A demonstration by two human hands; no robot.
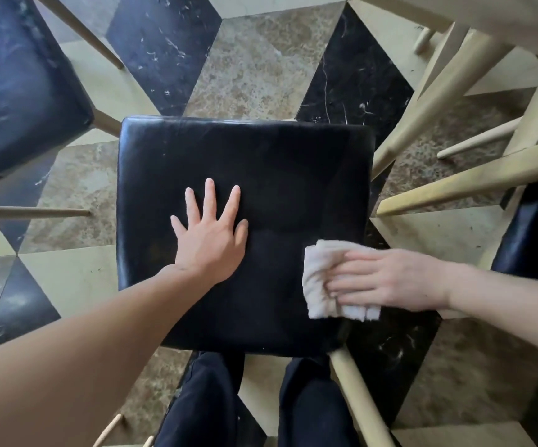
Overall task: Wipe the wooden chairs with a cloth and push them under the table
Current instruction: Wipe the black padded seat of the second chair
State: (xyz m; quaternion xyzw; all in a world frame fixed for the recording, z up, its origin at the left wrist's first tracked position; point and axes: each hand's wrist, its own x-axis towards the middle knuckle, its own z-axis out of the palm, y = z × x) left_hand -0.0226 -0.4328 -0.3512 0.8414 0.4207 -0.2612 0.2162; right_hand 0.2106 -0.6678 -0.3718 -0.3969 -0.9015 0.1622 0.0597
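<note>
Part of the cloth (320, 285) is hidden beneath the fingers of the right hand (390, 280) that presses it. The chair seat (261, 175) under the cloth and under the flat left hand (211, 237) is covered, and its near edge is masked by dark trouser legs (203, 404). Left of the left hand, a second chair (19, 85) is cut off by the frame. Beyond the right hand, the table (487, 14) is cropped and blurred.
</note>
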